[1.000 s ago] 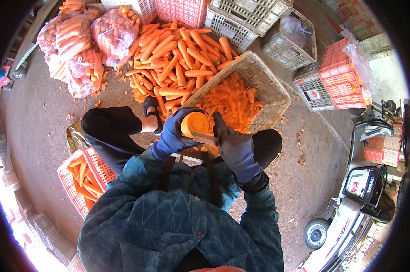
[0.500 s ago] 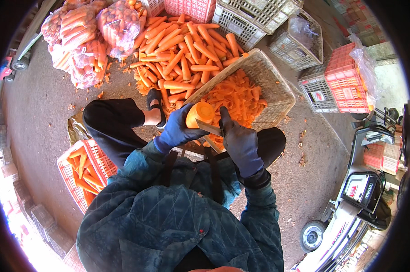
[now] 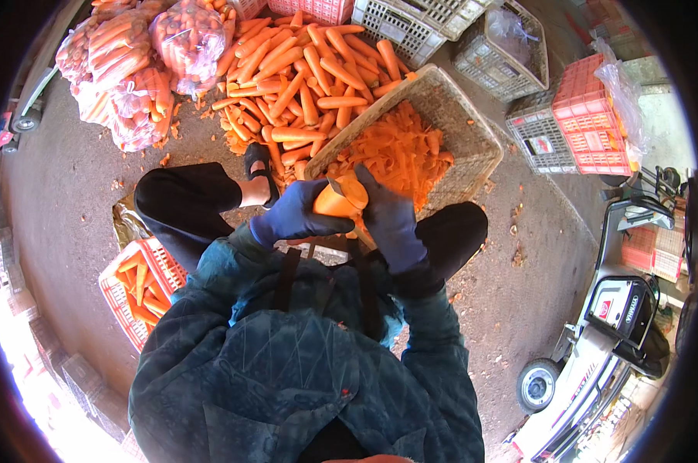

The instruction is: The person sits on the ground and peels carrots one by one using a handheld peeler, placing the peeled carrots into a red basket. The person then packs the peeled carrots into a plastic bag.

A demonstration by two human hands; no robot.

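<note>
My left hand (image 3: pixel 299 214), in a blue glove, grips a thick peeled carrot (image 3: pixel 338 199), its blunt end turned toward my right. Against the carrot's right side sits my right hand (image 3: pixel 387 220), gloved too, with the thumb raised along it. The fingers curl round a flat-bladed peeling knife, its blade now mostly hidden by the carrot and glove. Both hands are between my knees, at the near edge of a dirty pale crate (image 3: pixel 476 154). Orange peelings (image 3: pixel 399 158) are heaped inside that crate.
Beyond the crate lies a big carrot pile (image 3: pixel 303 85), with bagged carrots (image 3: pixel 125 77) at its left. A red basket (image 3: pixel 125 297) of carrots stands by my left leg. Stacked crates (image 3: pixel 588 116) and a parked vehicle (image 3: pixel 596 339) are on the right.
My right hand has moved slightly left and up against the carrot, and the blade that showed below it is now mostly hidden. The carrot has tilted, its end facing more to the right.
</note>
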